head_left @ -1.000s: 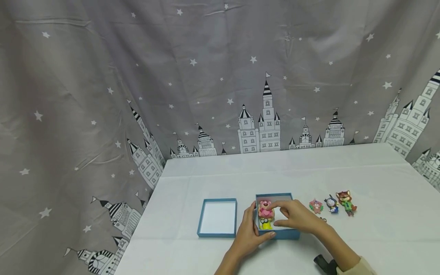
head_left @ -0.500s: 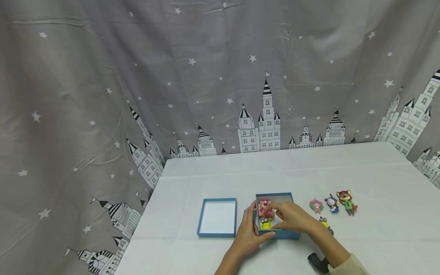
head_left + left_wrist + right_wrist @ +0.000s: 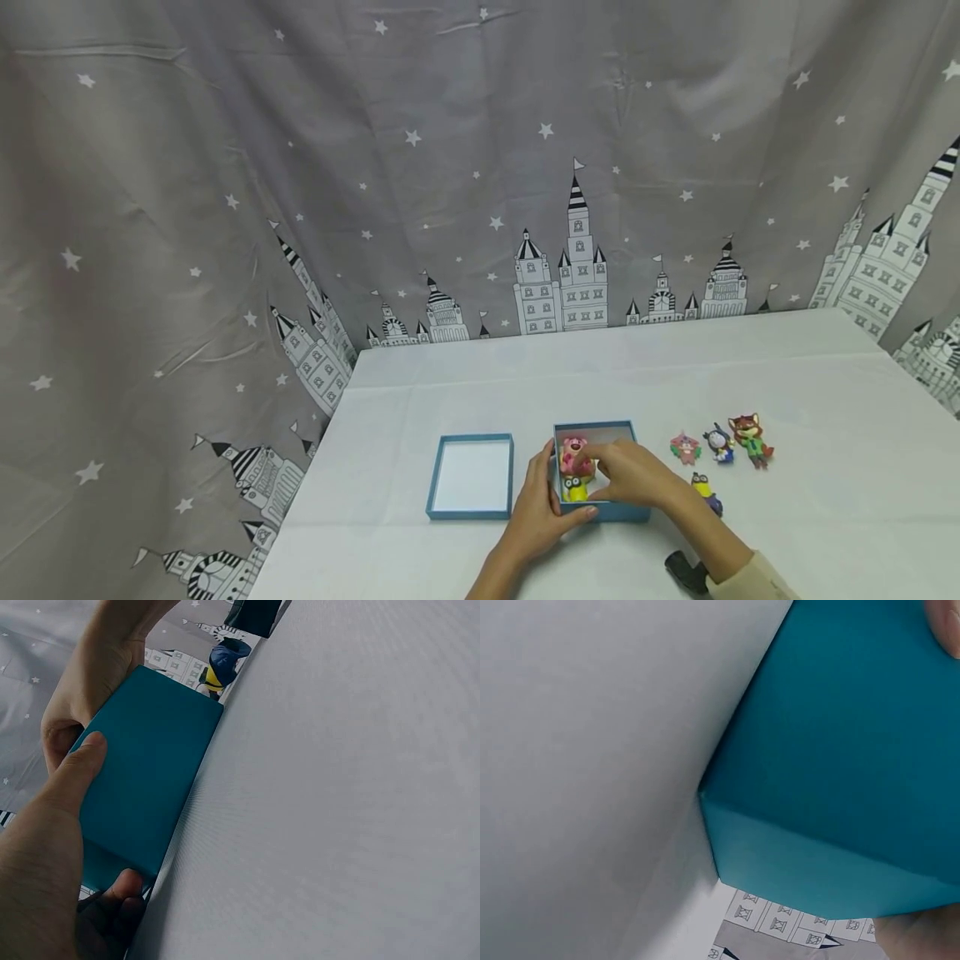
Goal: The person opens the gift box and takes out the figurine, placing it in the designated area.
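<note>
Teal card walls of the small box (image 3: 603,511) are sitting mid-table in the head view, the left hand (image 3: 542,517) gripping its near corner while the right hand (image 3: 636,475), drawn back slightly since a second ago, is pressing on the pink bear toy (image 3: 576,454) inside, uncovering the minion figure (image 3: 703,492) outside. Left wrist view: thumb (image 3: 75,776) is clamping the box wall (image 3: 146,772). Right wrist view: only teal wall (image 3: 840,772) is showing.

We see a matt teal cardboard box (image 3: 596,510) with a smooth face, and its lid (image 3: 471,476) lined in white paper. The table (image 3: 750,367) wears smooth white cloth; the starred curtain (image 3: 300,167) is creased grey fabric.
</note>
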Action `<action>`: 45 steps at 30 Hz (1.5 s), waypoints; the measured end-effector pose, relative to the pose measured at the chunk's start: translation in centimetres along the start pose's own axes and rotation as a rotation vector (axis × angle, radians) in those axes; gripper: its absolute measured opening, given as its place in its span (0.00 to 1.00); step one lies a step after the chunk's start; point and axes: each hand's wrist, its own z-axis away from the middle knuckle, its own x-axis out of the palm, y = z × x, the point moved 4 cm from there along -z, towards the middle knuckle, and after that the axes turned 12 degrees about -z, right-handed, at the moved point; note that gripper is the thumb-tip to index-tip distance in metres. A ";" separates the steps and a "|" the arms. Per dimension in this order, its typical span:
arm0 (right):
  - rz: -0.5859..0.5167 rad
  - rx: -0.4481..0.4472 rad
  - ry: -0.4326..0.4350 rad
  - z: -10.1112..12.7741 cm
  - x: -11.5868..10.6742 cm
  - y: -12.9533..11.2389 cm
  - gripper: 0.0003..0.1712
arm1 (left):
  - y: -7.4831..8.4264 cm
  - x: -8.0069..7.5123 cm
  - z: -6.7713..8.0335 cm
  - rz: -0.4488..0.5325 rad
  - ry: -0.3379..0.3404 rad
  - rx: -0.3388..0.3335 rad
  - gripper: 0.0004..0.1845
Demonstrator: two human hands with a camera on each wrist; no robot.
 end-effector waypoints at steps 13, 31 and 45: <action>0.024 0.022 0.004 -0.1 0.2 -0.1 0.19 | -0.2 0.2 0.0 -0.012 0.000 -0.003 0.54; 0.008 -0.016 -0.026 -0.1 0.3 -0.1 0.18 | -0.1 0.1 -0.1 -0.007 0.007 0.012 0.54; 0.006 -0.022 -0.002 -0.1 0.4 -0.1 0.16 | 0.0 0.0 0.0 -0.012 0.007 0.000 0.54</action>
